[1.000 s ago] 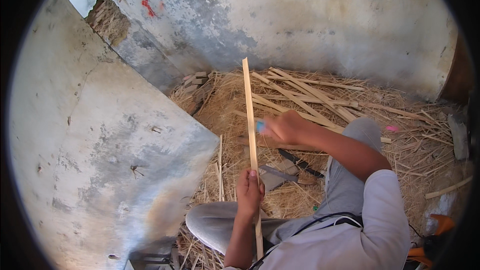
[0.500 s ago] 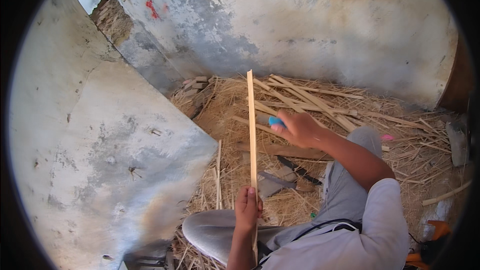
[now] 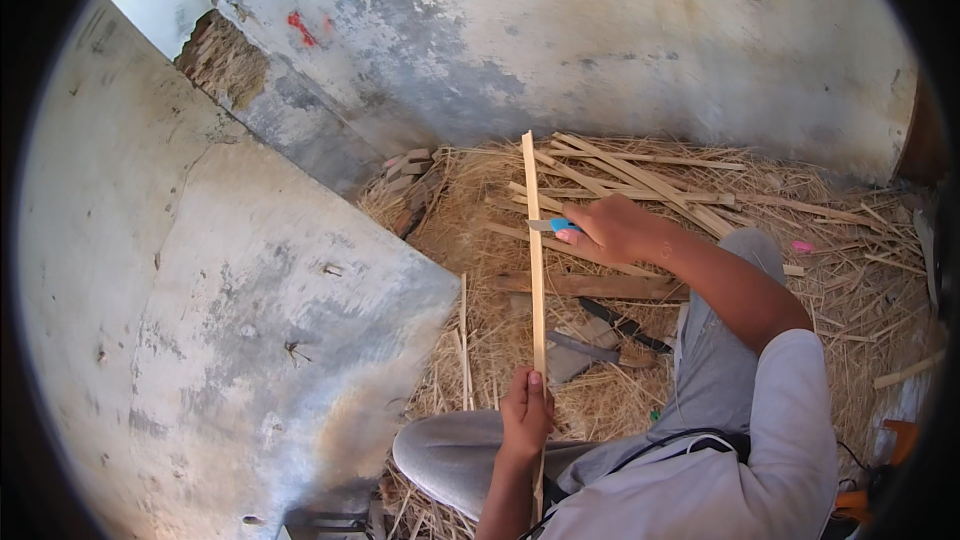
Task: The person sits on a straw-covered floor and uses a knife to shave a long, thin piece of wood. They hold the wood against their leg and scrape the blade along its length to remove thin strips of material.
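1. Running nearly straight up-down in view: thin wooden strip (image 3: 535, 270), long axis vertical, far tip pointing away from the person toward the grey wall (image 3: 600, 40), near end dropping toward the lap.
2. Strip sits over a straw-covered floor (image 3: 480, 240), between the two hands along its length.
3. Left hand (image 3: 525, 410) closed around the strip's lower part, fingers wrapped, thumb up along it.
4. Right hand (image 3: 615, 230) is further up, just right of the strip, fist gripping a small blue-handled knife (image 3: 555, 226); blade meets the strip's right edge.
5. Strip's bottom end is hidden behind the left forearm and grey trousers (image 3: 450, 450); can't tell where it stops.
6. Knife blade is small and partly blurred; exact contact angle unclear.
7. Around: loose pile of similar wooden slats (image 3: 650, 180) beyond the right hand, a wider flat plank (image 3: 590, 285) lying crosswise under the right forearm, a dark tool (image 3: 620, 325) in the straw near the knee, a small pink object (image 3: 802, 247) off to the right.
8. Large concrete slab (image 3: 230, 320) fills the left side.
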Tool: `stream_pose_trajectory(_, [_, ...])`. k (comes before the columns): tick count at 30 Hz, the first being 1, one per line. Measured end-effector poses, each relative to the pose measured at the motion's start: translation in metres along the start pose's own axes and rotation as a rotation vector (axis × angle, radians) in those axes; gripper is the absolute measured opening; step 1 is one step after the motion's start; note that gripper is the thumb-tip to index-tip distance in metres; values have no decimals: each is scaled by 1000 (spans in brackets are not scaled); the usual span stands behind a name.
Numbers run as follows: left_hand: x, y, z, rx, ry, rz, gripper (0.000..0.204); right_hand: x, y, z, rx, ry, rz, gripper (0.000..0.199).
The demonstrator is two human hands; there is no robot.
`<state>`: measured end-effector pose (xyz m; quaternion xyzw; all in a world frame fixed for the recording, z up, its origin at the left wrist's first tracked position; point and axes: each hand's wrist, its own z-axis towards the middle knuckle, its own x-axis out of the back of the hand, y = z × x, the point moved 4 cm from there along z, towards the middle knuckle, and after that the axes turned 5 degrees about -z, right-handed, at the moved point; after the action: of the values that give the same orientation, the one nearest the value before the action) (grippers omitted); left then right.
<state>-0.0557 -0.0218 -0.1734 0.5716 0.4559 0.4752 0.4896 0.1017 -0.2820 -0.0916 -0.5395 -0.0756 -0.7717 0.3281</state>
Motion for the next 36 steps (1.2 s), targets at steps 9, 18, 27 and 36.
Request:
stream_pose_trajectory(9, [-23,4,-21,33,-130,-14,27,35,119,-5,-566,300,182,56])
stream_pose_trajectory(18, [1,-4,0,-14,129,318,29,-36,-52,-33,83,-65,192,45])
stream_pose_trajectory(27, [3,-7,4,-85,184,624,27,-40,-46,-20,-153,-317,218,42])
stream_pose_trajectory(36, [-3,-8,3,-51,172,574,27,-43,11,0,-308,-149,92,45])
